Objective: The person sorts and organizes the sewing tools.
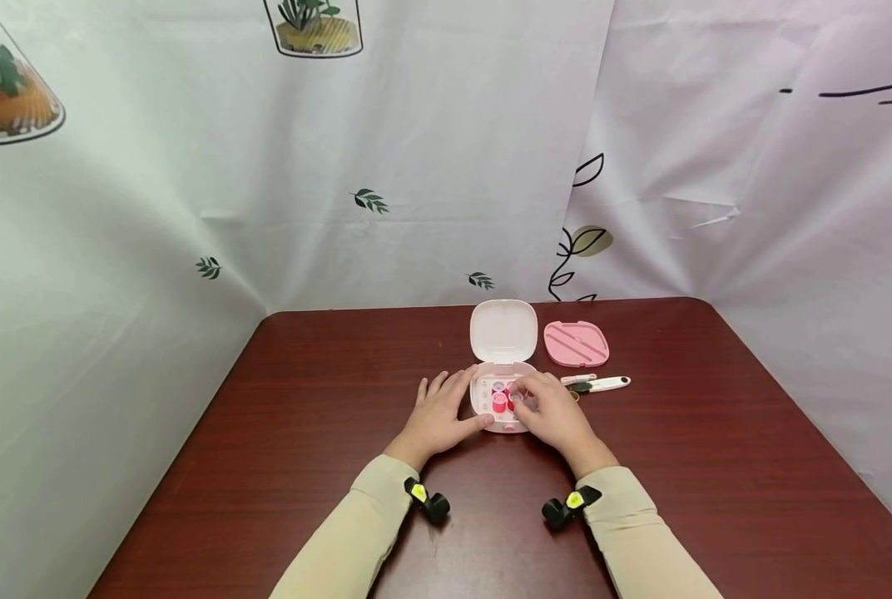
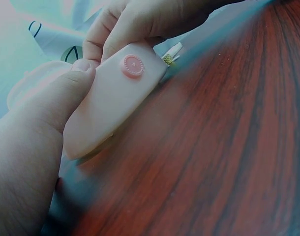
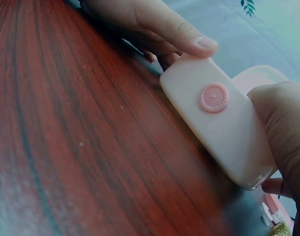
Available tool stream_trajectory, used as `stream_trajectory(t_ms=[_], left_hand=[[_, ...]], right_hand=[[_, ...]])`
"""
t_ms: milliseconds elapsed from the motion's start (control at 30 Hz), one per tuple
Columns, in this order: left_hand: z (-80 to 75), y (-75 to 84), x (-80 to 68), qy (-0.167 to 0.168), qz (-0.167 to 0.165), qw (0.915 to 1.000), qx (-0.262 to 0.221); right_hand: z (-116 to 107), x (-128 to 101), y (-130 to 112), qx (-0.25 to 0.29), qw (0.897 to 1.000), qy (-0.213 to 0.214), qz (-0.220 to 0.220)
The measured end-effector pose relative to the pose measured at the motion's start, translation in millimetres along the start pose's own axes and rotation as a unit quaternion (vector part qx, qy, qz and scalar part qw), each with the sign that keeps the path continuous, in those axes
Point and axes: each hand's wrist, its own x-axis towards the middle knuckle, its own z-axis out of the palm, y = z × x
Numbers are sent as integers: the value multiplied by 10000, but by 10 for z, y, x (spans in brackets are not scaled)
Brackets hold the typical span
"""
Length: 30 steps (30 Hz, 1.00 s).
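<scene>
Hands meet at a small pink sewing kit box point(image 1: 502, 398) lying open on the dark wooden counter point(image 1: 326, 399). The left hand point(image 1: 440, 416) steadies its left side, thumb against the front wall, fingers straight. The right hand point(image 1: 554, 413) curls over the thread spools point(image 1: 499, 402) inside, pinching one. Just right lie a pink tray point(image 1: 577, 344) and thread snips point(image 1: 599, 383).

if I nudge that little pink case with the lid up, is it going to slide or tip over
The case looks like smooth hard plastic on a polished table, so it would probably slide easily. It seems small and light. Its lid stands open at the back, so a push from the front might rock it backward. The left hand steadies its side.
</scene>
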Motion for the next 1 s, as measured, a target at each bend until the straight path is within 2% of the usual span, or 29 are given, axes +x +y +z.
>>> stream_trajectory(t_ms=[300,667,833,1000], left_hand=[[28,-21,7,17,-2,10000,24],[21,-13,4,28,-16,10000,-38],[39,-24,10,50,-9,10000,-40],[41,-25,14,52,-24,10000,-17]], right_hand=[[19,-8,23,120,9998,144,-91],[1,17,-25,-125,9997,-155,106],[22,5,-13,-290,9994,-27,-165],[22,-22,8,-447,9972,310,-513]])
